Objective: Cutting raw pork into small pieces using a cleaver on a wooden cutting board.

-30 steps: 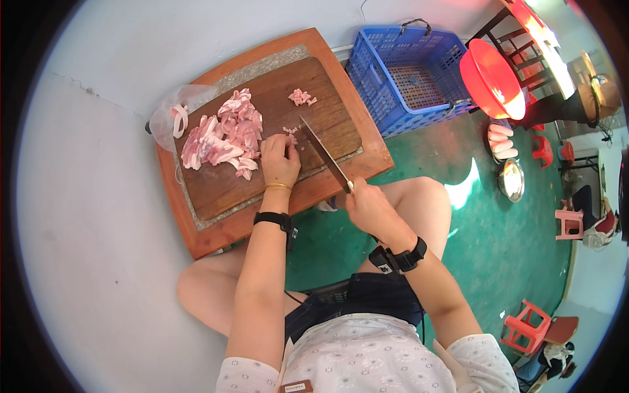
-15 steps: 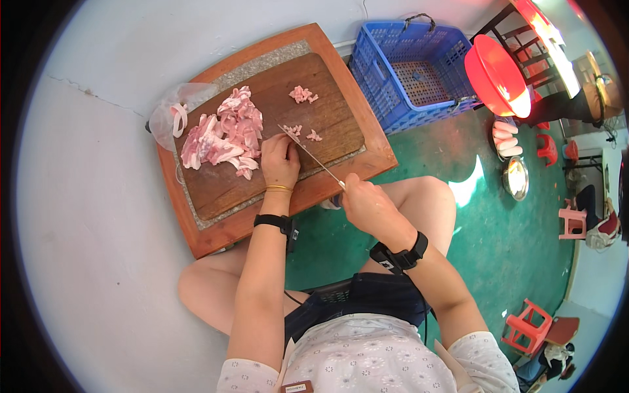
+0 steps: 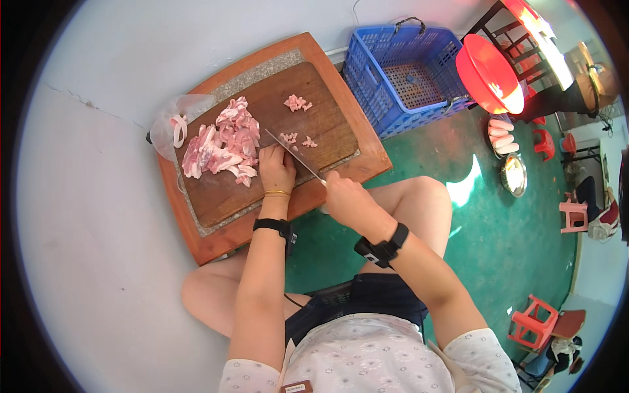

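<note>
Knife [image 3: 298, 158], clenched in right hand [image 3: 354, 204], apparently dices meat [image 3: 229, 141] upper-centre; left hand [image 3: 276, 171] curls, hold unclear; next cut likely needs tucked fingertips.

the right hand [image 3: 352, 200] conceals the grip end of the knife [image 3: 296, 156]. whatever lies beneath the left hand [image 3: 276, 169] is hidden. the lower edge cuts off the shirt [image 3: 370, 350].

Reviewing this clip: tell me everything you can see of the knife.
The knife has a long, grey, metallic-looking blade, seen nearly edge-on. The right hand grips its handle, mostly hiding it. It slants over the wooden cutting board, tip pointing forward and leftward, close to the left hand. Whether the blade touches the board, the small meat pieces beside it or the left hand is unclear.
</note>
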`<state>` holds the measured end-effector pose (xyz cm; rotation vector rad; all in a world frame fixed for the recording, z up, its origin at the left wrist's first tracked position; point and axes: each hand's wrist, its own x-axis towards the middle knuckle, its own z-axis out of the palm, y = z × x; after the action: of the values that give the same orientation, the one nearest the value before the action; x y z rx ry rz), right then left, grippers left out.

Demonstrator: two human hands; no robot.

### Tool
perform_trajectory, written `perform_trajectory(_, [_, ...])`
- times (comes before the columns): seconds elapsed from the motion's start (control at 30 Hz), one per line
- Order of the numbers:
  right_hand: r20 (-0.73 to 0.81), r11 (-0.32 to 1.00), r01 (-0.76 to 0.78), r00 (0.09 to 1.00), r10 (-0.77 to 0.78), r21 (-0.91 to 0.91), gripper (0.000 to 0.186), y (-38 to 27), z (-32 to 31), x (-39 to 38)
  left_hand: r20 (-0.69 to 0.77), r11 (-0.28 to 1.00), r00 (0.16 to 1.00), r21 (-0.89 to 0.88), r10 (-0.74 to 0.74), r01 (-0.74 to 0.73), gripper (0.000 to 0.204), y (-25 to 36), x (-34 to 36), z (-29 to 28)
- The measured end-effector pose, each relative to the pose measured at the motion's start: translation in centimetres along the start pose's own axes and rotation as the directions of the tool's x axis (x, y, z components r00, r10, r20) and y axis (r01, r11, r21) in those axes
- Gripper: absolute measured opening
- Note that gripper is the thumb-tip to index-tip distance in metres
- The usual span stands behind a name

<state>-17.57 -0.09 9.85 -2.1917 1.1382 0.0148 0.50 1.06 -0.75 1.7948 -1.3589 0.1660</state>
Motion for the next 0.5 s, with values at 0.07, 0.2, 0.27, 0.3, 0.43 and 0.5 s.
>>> perform_trajectory(0.07, [0.013, 1.0, -0.017, 1.0, 0.016, 0.02, 0.012, 0.9, -0.7, -1.1, -0.015, 1.0, 1.0, -0.016, -0.013, 0.013, 0.014, 0.3, 0.2, -0.1])
perform_trajectory(0.2, [-0.044, 0.998, -0.028, 0.999, 0.031, 0.064, 0.013, 1.4, -1.1, -1.9, -0.032, 0.993, 0.998, -0.105, -0.062, 0.058, 0.01, 0.9, 0.6, -0.4])
perform_trajectory(0.27, [-0.047, 0.995, -0.04, 0.998, 0.044, 0.087, 0.014, 0.8, -1.7, -2.1, -0.029, 0.987, 0.996, -0.136, -0.09, 0.085, 0.009, 0.9, 0.5, -0.5])
perform_trajectory(0.3, [-0.055, 0.992, -0.055, 0.997, 0.062, 0.113, 0.014, 0.6, -1.8, -2.1, -0.023, 0.98, 0.993, -0.169, -0.113, 0.108, 0.008, 0.9, 0.4, -0.6])
perform_trajectory(0.43, [-0.065, 0.996, 0.02, 0.998, -0.014, 0.083, 0.014, 0.8, -1.1, -1.9, -0.019, 0.965, 0.984, -0.199, -0.178, 0.171, 0.009, 0.5, 0.0, -0.4])
perform_trajectory(0.5, [-0.071, 0.998, 0.051, 0.996, -0.048, 0.041, 0.014, 0.9, -0.6, -1.8, -0.028, 0.972, 0.989, -0.187, -0.148, 0.14, 0.01, 0.6, 0.0, -0.5])
